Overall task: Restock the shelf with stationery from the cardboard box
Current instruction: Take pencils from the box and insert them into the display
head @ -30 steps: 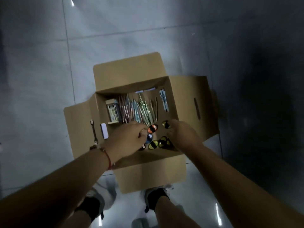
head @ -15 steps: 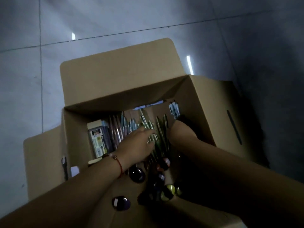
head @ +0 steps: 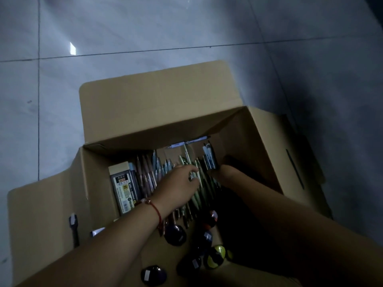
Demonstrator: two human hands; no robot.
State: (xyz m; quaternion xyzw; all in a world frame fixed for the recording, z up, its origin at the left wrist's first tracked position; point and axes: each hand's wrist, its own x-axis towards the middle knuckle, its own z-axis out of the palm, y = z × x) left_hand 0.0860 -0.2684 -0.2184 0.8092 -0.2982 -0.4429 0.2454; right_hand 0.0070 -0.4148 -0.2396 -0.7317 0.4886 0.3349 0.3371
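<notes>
An open cardboard box (head: 267,141) stands on the floor below me. Across its middle lies a heap of pens (head: 149,172) in green, pink and blue. My left hand (head: 176,187), a red string at its wrist, reaches in from the near left, and its fingers and thumb pinch some green pens. My right hand (head: 226,172) is down at the right end of the heap, in deep shadow, with its fingers hidden. A dark packet (head: 124,189) with a label lies at the left of the pens. No shelf is in view.
Several round dark objects (head: 175,235), one yellow (head: 215,258), lie at the box's near side. A dark tool (head: 74,228) rests on the left flap. The far flap (head: 157,112) stands open. Grey floor tiles (head: 145,34) surround the box.
The camera came much closer to the box. Both hands moved from the round objects at the near side forward onto the pens, and my left hand's fingers closed on some.
</notes>
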